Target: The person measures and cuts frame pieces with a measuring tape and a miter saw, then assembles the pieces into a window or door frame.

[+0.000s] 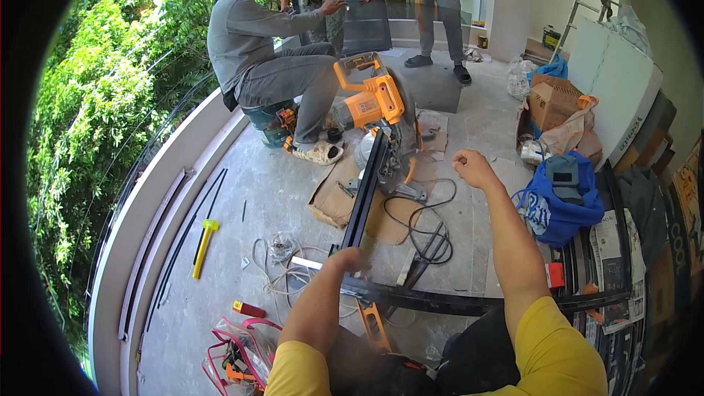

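Note:
My left hand (350, 259) is at the near end of a long black metal profile (364, 194), with its fingers mostly hidden. The profile runs forward to an orange miter saw (375, 103) on the floor. Raised to the right of the saw is my right hand (473, 167), its fingers curled; whatever they may hold is too small to tell. A dark frame bar (440, 302) lies crosswise in front of my body, below both hands. A white strip (306, 263) is just left of my left hand.
A seated person (253, 37) is beside the saw; two people stand behind. Black cable (418, 209) loops on the floor. A yellow hammer (205, 249) lies left, a pink-edged clear bag (246, 352) near left. A blue bag (561, 202) and cardboard box (554, 103) are right.

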`<state>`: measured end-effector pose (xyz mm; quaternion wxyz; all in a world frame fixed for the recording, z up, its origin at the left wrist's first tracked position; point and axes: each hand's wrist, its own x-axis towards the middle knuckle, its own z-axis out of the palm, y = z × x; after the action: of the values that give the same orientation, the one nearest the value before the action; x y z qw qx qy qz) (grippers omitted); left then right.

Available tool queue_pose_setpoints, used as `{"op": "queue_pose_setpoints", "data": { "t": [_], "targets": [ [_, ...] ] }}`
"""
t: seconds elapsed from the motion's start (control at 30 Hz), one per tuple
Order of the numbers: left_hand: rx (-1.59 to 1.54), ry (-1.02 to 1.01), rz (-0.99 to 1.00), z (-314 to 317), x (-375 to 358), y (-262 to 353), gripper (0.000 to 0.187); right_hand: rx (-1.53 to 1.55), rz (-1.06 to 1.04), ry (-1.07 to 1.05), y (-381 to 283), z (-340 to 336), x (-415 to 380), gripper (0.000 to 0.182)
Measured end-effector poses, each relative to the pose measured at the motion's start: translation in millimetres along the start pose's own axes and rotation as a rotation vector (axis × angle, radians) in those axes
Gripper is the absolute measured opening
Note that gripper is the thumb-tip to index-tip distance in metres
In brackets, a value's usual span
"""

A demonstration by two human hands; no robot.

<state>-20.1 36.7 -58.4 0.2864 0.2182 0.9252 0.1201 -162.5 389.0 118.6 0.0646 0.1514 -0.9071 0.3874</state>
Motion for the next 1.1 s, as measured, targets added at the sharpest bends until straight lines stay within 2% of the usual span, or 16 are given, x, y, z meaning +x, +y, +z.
{"op": "queue_pose_setpoints", "data": {
  "t": [0.1, 0.13, 0.17, 0.23, 0.27, 0.33, 0.4, 0.53, 0.57, 0.63, 0.77, 0.8, 0.87, 0.93, 1.03, 1.1],
  "targets": [
    [0.018, 0.084, -0.005, 0, -6, 4, 0.035, -0.018, 0.003, 0.003, -1, 2, -1, 0.023],
    [0.141, -0.007, 0.12, 25, 25, -28, 0.036, -0.016, 0.013, -0.007, 0, 3, -1, 0.023],
    [0.149, 0.003, 0.124, 18, 21, -22, 0.036, -0.021, 0.006, 0.004, 3, 4, -1, 0.023],
    [0.008, -0.01, -0.008, 3, 4, -3, 0.037, -0.006, 0.026, -0.021, 12, 10, -2, 0.023],
    [0.035, 0.059, 0.084, 36, 31, -38, 0.038, -0.011, 0.022, -0.012, 18, 15, -3, 0.023],
    [0.034, 0.031, 0.04, 19, 19, -21, 0.038, -0.079, 0.054, -0.057, 39, 30, -10, 0.021],
    [0.033, -0.007, -0.003, 1, -1, 0, 0.038, -0.213, 0.044, -0.198, 73, 53, -22, 0.022],
    [0.118, 0.011, 0.038, -17, -22, 22, 0.038, -0.823, 0.022, -0.88, 125, 104, -48, 0.027],
    [0.104, 0.012, 0.015, -18, -24, 23, 0.037, -0.822, 0.025, -0.88, 110, 97, -59, 0.027],
    [0.096, 0.017, 0.027, -9, -15, 11, 0.037, -0.547, 0.428, -0.794, 61, 74, -90, 0.023],
    [0.117, -0.015, 0.062, -20, -27, 23, 0.038, -0.488, 0.449, -0.794, 113, 99, -68, 0.022],
    [0.116, -0.019, 0.062, -18, -25, 21, 0.038, -0.545, 0.384, -0.825, 116, 98, -60, 0.024],
    [-0.022, -0.019, -0.088, -9, -16, 11, 0.039, -0.603, 0.314, -0.861, 119, 98, -57, 0.026],
    [-0.051, 0.017, -0.093, 4, -3, -3, 0.04, -0.563, 0.412, -0.779, 118, 98, -59, 0.025],
    [-0.05, 0.019, -0.104, 7, 0, -5, 0.042, -0.65, 0.387, -0.843, 164, 119, -56, 0.025],
    [-0.024, -0.018, -0.114, 1, -1, 1, 0.044, -0.623, 0.422, -0.837, 146, 107, -62, 0.026]
  ]
}}
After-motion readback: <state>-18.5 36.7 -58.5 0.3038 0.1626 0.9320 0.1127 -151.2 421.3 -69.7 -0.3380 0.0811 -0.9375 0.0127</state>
